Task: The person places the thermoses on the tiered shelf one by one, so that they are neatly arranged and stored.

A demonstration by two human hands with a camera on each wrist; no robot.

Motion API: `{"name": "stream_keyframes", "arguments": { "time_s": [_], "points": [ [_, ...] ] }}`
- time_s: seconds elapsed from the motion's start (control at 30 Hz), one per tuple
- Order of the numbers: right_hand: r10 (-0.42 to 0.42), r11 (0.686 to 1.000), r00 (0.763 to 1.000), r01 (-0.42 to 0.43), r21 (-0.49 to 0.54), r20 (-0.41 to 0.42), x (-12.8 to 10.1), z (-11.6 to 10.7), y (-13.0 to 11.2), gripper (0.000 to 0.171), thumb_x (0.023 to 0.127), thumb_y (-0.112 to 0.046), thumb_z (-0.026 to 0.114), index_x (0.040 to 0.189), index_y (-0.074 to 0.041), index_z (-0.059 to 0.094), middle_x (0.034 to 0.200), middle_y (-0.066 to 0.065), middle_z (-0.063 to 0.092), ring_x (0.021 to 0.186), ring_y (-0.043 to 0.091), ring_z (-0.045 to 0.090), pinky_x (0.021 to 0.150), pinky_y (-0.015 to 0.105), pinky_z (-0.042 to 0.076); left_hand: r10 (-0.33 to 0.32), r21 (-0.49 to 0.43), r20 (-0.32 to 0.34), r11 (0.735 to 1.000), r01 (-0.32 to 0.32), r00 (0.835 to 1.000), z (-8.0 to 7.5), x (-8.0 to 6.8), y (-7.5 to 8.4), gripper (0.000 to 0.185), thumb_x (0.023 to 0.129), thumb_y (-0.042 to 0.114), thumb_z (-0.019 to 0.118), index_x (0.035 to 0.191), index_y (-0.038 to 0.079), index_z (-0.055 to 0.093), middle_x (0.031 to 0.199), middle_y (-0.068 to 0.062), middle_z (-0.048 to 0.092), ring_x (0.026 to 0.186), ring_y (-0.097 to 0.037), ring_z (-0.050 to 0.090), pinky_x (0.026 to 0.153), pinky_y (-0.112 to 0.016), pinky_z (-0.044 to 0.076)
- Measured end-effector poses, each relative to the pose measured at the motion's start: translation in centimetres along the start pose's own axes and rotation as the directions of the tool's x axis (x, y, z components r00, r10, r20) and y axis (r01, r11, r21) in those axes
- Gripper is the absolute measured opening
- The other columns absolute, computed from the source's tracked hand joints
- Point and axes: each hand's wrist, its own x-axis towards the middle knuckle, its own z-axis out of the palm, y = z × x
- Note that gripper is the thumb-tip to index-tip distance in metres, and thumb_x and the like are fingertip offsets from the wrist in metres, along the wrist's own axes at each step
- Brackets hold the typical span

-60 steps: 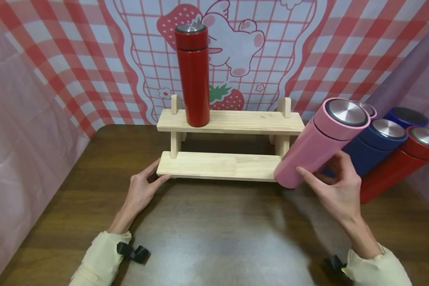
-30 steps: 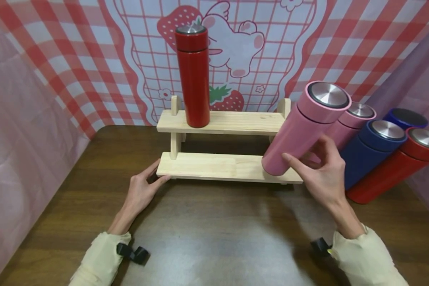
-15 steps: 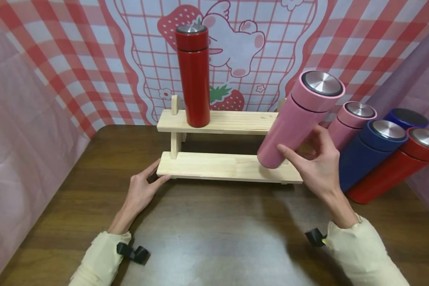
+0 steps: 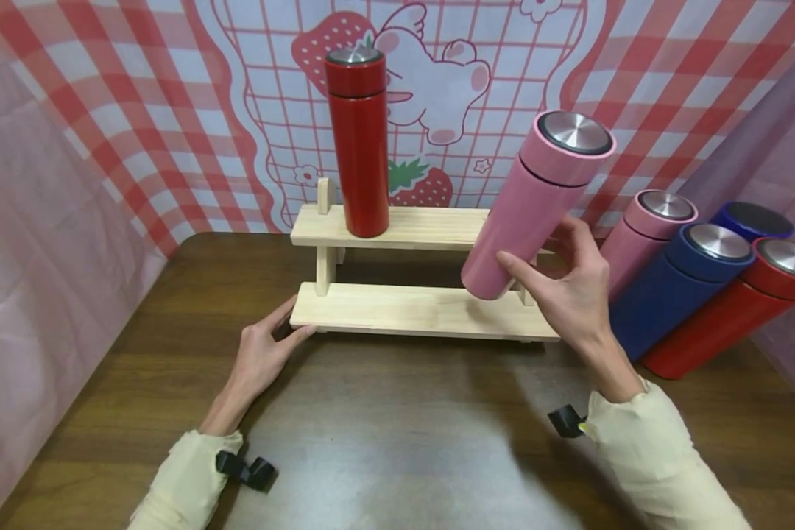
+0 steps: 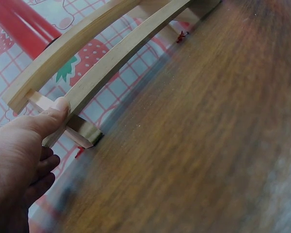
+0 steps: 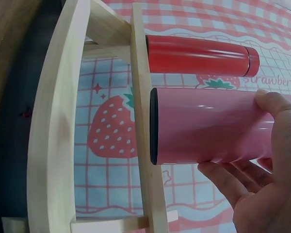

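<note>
Rising leftward, the pink flask (image 4: 531,207) stays clamped in the right hand (image 4: 570,294), above the rack (image 4: 397,309).

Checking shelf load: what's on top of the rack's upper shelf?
One red flask stands upright at the left end of the upper shelf. The right end is hidden behind the pink flask in the right hand, so unknown.

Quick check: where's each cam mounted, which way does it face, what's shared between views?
Head: worn on the head, looks forward and down; both hands, sleeves, wooden rack, bottles.
Left wrist: low by the table, along the rack; left hand touches its lower shelf.
Right wrist: faces the rack's end; right hand holds the pink bottle.
Shared: rack, red bottle.
</note>
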Motion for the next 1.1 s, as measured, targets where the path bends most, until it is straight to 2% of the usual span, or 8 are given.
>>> {"name": "stream_keyframes", "arguments": {
  "time_s": [0.2,0.33,0.67,1.1],
  "points": [
    [-0.025,0.999,1.0,0.025,0.026,0.008,0.6,0.7,0.1,0.061,0.077,0.011,0.085,0.133,0.005,0.06,0.116,-0.001,0.068,0.099,0.016,0.069,0.076,0.019,0.057,0.003,0.002,0.001,1.0,-0.003,1.0,0.0,-0.1,-0.1,0.067,0.092,0.026,0.082,0.148,0.001,0.056,0.138,-0.019,0.062,0.129,-0.034,0.059,0.101,-0.054,0.049],
    [0.004,0.999,1.0,-0.004,0.054,0.0,0.7,1.3,0.0,0.061,0.077,0.012,0.085,0.132,0.008,0.059,0.114,-0.002,0.068,0.098,0.016,0.069,0.076,0.018,0.057,-0.002,0.004,0.006,1.0,0.002,1.0,0.0,-0.2,-0.1,0.066,0.093,0.027,0.081,0.148,0.001,0.056,0.138,-0.02,0.062,0.129,-0.034,0.058,0.102,-0.054,0.048],
    [0.009,1.0,1.0,-0.009,0.021,0.02,1.6,1.7,-0.1,0.062,0.081,0.005,0.085,0.137,0.002,0.059,0.119,-0.007,0.067,0.102,0.018,0.068,0.079,0.019,0.057,0.024,-0.007,-0.01,1.0,-0.024,1.0,0.0,0.0,-0.2,0.066,0.091,0.025,0.083,0.147,0.001,0.057,0.136,-0.018,0.064,0.126,-0.033,0.061,0.098,-0.053,0.051],
    [0.003,1.0,1.0,-0.003,0.02,0.027,2.9,2.9,-0.1,0.061,0.083,0.001,0.086,0.137,0.003,0.058,0.117,-0.007,0.066,0.103,0.018,0.067,0.076,0.02,0.058,0.019,-0.002,-0.009,1.0,-0.019,1.0,0.0,-0.1,0.0,0.066,0.091,0.022,0.083,0.146,-0.001,0.056,0.136,-0.021,0.063,0.127,-0.034,0.06,0.1,-0.053,0.05]
  ]
}}
